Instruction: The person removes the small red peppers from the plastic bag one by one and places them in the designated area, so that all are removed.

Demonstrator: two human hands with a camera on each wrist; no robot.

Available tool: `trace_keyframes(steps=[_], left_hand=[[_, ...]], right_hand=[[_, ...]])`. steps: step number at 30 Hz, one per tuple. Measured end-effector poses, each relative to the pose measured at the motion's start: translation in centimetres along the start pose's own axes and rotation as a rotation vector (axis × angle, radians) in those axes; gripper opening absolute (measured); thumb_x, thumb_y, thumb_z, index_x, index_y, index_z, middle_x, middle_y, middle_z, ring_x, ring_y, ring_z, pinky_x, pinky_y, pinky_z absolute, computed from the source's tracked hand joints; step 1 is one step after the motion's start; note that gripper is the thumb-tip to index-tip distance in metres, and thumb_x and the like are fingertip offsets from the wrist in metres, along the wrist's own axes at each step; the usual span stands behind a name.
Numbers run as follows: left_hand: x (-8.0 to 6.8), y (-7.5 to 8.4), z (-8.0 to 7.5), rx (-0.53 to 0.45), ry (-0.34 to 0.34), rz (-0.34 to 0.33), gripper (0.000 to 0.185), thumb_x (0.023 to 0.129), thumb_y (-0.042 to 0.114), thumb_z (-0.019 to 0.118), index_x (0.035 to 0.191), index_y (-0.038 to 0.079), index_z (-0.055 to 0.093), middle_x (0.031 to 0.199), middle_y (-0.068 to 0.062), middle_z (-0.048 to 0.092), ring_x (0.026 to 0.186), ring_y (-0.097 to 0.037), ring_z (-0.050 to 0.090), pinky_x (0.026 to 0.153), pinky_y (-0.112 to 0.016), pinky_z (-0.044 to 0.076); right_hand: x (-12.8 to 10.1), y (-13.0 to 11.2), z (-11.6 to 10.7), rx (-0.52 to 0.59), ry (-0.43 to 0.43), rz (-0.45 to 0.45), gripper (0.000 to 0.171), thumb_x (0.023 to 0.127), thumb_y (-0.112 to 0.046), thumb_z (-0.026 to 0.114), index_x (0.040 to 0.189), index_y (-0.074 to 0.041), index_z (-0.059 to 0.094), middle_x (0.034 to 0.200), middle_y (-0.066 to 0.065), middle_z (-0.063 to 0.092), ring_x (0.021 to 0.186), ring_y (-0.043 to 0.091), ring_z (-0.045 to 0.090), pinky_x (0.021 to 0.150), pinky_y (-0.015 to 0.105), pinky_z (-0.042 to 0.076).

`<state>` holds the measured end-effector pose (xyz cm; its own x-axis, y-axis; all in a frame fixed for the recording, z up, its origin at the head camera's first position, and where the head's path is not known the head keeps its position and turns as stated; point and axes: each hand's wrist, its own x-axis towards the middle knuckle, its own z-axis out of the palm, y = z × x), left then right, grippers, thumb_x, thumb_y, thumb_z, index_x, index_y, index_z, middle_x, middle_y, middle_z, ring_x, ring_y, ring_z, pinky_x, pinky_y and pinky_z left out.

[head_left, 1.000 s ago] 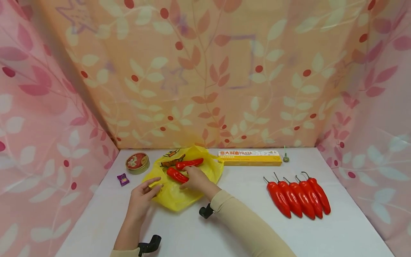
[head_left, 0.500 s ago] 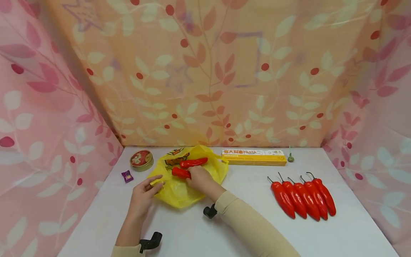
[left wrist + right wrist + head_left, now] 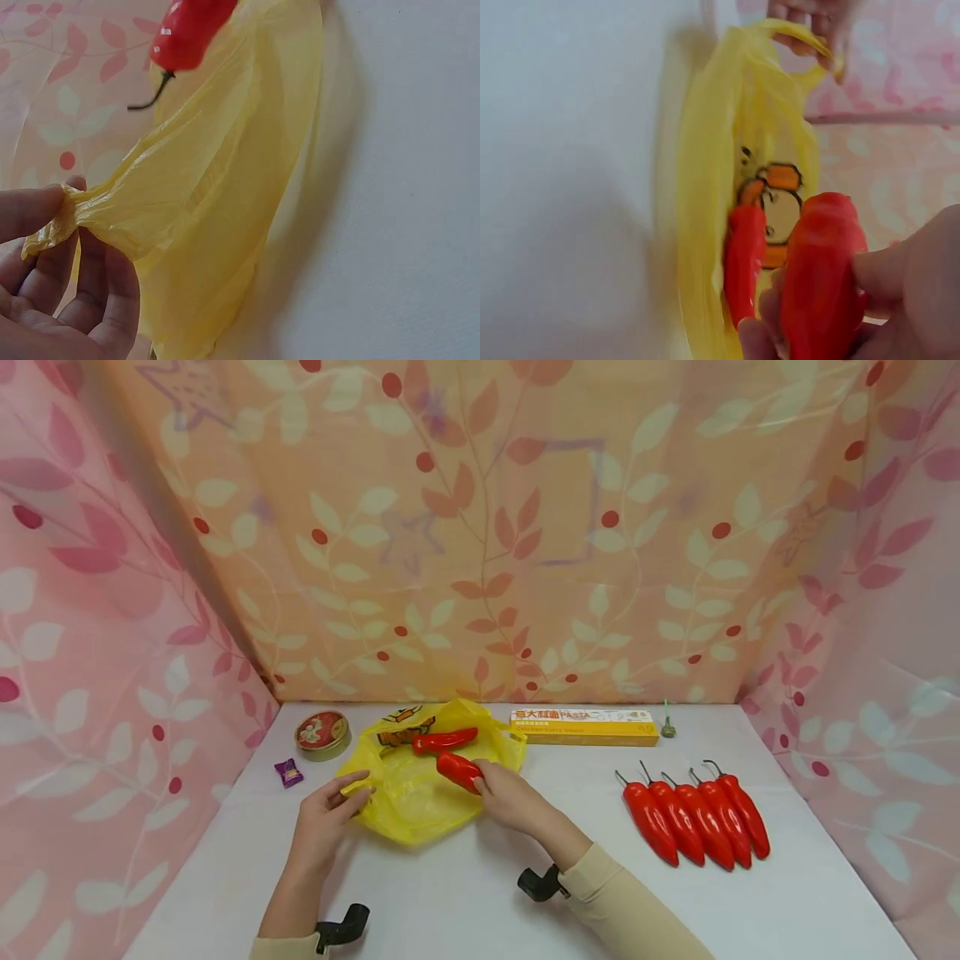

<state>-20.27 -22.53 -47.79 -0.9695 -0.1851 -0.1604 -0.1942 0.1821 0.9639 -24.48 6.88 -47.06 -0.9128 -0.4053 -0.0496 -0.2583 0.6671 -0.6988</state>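
Gripping red pepper [image 3: 459, 771] w/ right hand [image 3: 510, 795]; left hand [image 3: 324, 814] pinching yellow bag [image 3: 408, 806].

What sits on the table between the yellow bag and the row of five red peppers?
Nothing: in the head view the white table is bare between the yellow bag and the row of peppers; the pasta box lies farther back.

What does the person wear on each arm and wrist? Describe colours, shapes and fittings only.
Both arms wear beige long sleeves; the right sleeve shows most, the left sleeve only at its cuff. A small black angled camera mount sits at each wrist: left mount, right mount. Both hands are bare, with no gloves.
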Motion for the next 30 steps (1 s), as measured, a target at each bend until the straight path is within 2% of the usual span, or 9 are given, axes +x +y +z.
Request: trace_keyframes(steps=[4, 7, 13, 19, 23, 27, 30], left_hand=[[0.0, -0.1, 0.0, -0.004, -0.006, -0.019, 0.045, 0.097, 0.029, 0.069, 0.139, 0.014, 0.061, 0.127, -0.01, 0.064, 0.103, -0.014, 0.062, 0.086, -0.016, 0.054], [0.0, -0.3, -0.1, 0.003, -0.002, -0.031, 0.045, 0.098, 0.029, 0.068, 0.14, 0.015, 0.061, 0.129, -0.01, 0.063, 0.104, -0.014, 0.061, 0.086, -0.016, 0.054], [0.3, -0.3, 0.0, 0.004, -0.005, -0.039, 0.044, 0.098, 0.029, 0.067, 0.14, 0.016, 0.06, 0.134, -0.011, 0.06, 0.105, -0.013, 0.061, 0.086, -0.016, 0.054], [0.2, -0.2, 0.2, 0.008, -0.003, -0.048, 0.044, 0.098, 0.028, 0.067, 0.14, 0.016, 0.06, 0.134, -0.01, 0.061, 0.106, -0.014, 0.06, 0.087, -0.017, 0.054], [0.1, -0.1, 0.2, 0.008, 0.0, -0.05, 0.044, 0.098, 0.028, 0.067, 0.14, 0.016, 0.06, 0.135, -0.011, 0.06, 0.108, -0.015, 0.06, 0.088, -0.018, 0.054], [0.1, -0.1, 0.3, 0.006, -0.003, -0.043, 0.044, 0.099, 0.028, 0.067, 0.14, 0.015, 0.06, 0.134, -0.011, 0.061, 0.107, -0.014, 0.061, 0.088, -0.018, 0.054], [0.2, -0.1, 0.3, -0.002, -0.003, -0.037, 0.043, 0.098, 0.026, 0.067, 0.139, 0.013, 0.061, 0.13, -0.01, 0.063, 0.104, -0.012, 0.062, 0.087, -0.018, 0.054]], right_hand=[[-1.7, 1.1, -1.3, 0.06, 0.021, -0.013, 0.041, 0.106, -0.034, 0.051, 0.137, -0.008, 0.053, 0.115, 0.004, 0.064, 0.097, 0.02, 0.057, 0.091, 0.042, 0.052], [-3.0, 1.8, -2.3, 0.076, 0.035, -0.012, 0.047, 0.102, -0.042, 0.056, 0.134, -0.008, 0.056, 0.112, 0.004, 0.065, 0.095, 0.02, 0.057, 0.084, 0.039, 0.052], [-5.9, 3.5, -3.9, 0.075, 0.109, 0.086, 0.049, 0.096, -0.043, 0.066, 0.132, -0.012, 0.056, 0.11, 0.002, 0.066, 0.093, 0.019, 0.058, 0.08, 0.037, 0.054], [-8.5, 5.8, -5.1, -0.049, 0.275, 0.244, 0.043, 0.091, -0.045, 0.073, 0.119, -0.015, 0.062, 0.101, 0.0, 0.068, 0.087, 0.016, 0.059, 0.073, 0.035, 0.056], [-10.2, 7.4, -6.2, -0.17, 0.363, 0.308, 0.047, 0.087, -0.047, 0.075, 0.118, -0.013, 0.067, 0.108, 0.006, 0.066, 0.097, 0.022, 0.058, 0.077, 0.042, 0.057], [-11.8, 8.8, -7.0, -0.221, 0.397, 0.347, 0.052, 0.088, -0.046, 0.074, 0.125, -0.01, 0.067, 0.117, 0.012, 0.067, 0.105, 0.028, 0.059, 0.083, 0.051, 0.057], [-12.7, 9.6, -7.3, -0.248, 0.406, 0.36, 0.052, 0.088, -0.043, 0.076, 0.124, -0.007, 0.067, 0.115, 0.011, 0.07, 0.099, 0.028, 0.063, 0.084, 0.053, 0.057]])
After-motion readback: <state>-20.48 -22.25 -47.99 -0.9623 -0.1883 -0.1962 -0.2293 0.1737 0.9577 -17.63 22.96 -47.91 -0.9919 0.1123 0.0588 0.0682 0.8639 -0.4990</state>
